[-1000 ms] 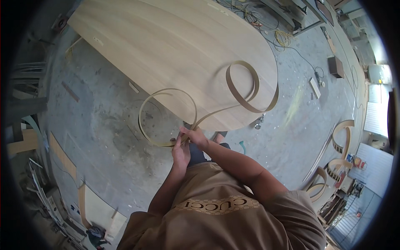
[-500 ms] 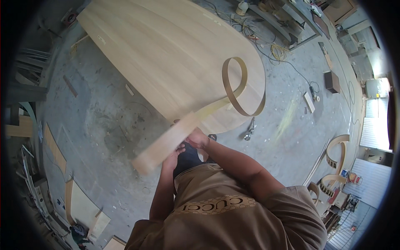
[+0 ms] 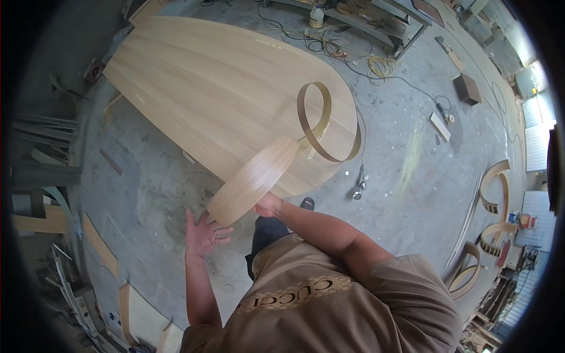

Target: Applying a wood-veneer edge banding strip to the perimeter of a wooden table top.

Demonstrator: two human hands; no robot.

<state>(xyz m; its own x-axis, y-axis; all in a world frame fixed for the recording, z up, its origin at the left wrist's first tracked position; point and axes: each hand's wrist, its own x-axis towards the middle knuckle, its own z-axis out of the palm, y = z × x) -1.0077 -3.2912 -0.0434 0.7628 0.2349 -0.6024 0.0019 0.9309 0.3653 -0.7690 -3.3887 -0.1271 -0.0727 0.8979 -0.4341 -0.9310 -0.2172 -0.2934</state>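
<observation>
A long wood veneer strip (image 3: 253,183) bows up in front of me, its near end curving down beside my left hand. Its far part twists into a loose loop (image 3: 303,120) over the rounded end of a large pale wooden panel (image 3: 200,88). My right hand (image 3: 269,205) grips the strip's edge from the right, with the fingertips hidden beneath it. By the strip's near end, my left hand (image 3: 203,236) is open, palm up and fingers spread, and appears to hold nothing.
Tangled cables (image 3: 321,46) lie on the floor beyond the panel. To the right are a brown box (image 3: 467,89), a clamp-like metal lamp (image 3: 357,192) and curved wooden pieces (image 3: 491,188). Boards (image 3: 101,247) lie at the left, and a low metal bench (image 3: 359,26) stands at the back.
My left hand has come off the strip, moved left and opened. The strip's near end has swung right and slowed, while my right hand keeps its grip. The whole view has shifted.
</observation>
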